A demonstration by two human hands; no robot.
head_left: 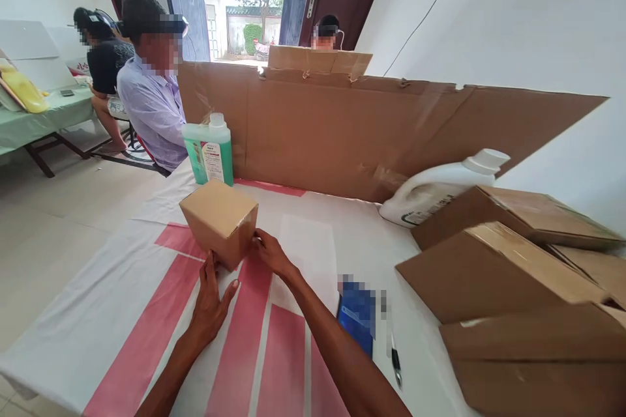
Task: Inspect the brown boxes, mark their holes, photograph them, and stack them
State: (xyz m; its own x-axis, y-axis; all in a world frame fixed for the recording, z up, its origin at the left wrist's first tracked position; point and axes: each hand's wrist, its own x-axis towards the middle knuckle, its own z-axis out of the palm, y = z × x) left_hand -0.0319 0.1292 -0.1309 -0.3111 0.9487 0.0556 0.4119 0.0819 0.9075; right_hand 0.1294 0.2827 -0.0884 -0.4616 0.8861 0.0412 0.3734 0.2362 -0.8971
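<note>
Your hands are apart, one on each side of the small cardboard box (pixel 220 221) that stands closed on the table (pixel 98 313), turned so one corner faces you. Your left hand (pixel 210 303) lies flat and spread on the cloth with its fingertips touching the box's lower near edge on the left; your right hand (pixel 271 253) presses its fingers against the box's right face low down. Neither hand wraps around the box, so it rests on the table rather than in a grip. The box sits on a white cloth with broad red stripes (pixel 239 345), just in front of a green bottle (pixel 210 150) with a white cap and label. Behind both runs a tall cardboard screen (pixel 342 130) across the table. To your right, a white jug (pixel 435 192) lies on its side near the screen, and a stack of flat brown cartons (pixel 518 287) fills the right end of the table. Beside your right forearm lies a blue item (pixel 357 316), blurred, with a pen (pixel 395 358) just to its right. Past the table's left end a person in a lilac shirt (pixel 154 111) sits facing away from the box.
</note>
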